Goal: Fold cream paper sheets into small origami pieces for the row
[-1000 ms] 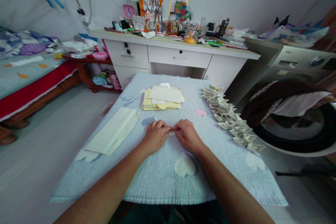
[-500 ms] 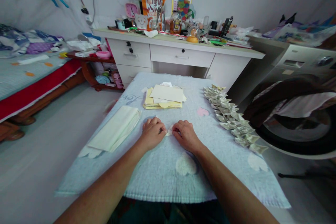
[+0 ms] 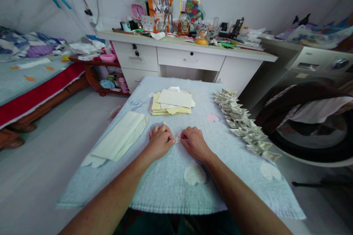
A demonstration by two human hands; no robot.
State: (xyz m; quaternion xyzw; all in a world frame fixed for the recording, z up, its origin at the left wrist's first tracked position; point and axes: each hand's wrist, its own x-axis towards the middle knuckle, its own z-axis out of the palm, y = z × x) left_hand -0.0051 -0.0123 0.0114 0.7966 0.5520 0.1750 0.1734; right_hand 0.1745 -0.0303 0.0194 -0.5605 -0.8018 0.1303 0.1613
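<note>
At the middle of the cloth-covered table (image 3: 162, 191), my left hand (image 3: 160, 140) and my right hand (image 3: 194, 141) are closed on a small piece of folded paper (image 3: 177, 138). It shows only in the narrow gap between my fingertips; the rest is hidden under them. Beyond my hands lies a stack of yellow and cream paper (image 3: 175, 99). Left of my left hand is a long pile of folded pale sheets (image 3: 121, 136). Rows of folded paper pieces with pointed tips (image 3: 242, 125) run along the table's right side.
A white desk (image 3: 190, 57) crowded with jars, a snack bag (image 3: 159, 5) and small items stands behind the table. On the right is a washing machine (image 3: 309, 66) with its door open and clothes hanging out. A bed (image 3: 30, 77) is at the left.
My hands stay at the same spot, with the left fingers shifted very slightly on the paper. The stacks and the folded rows have not moved.
</note>
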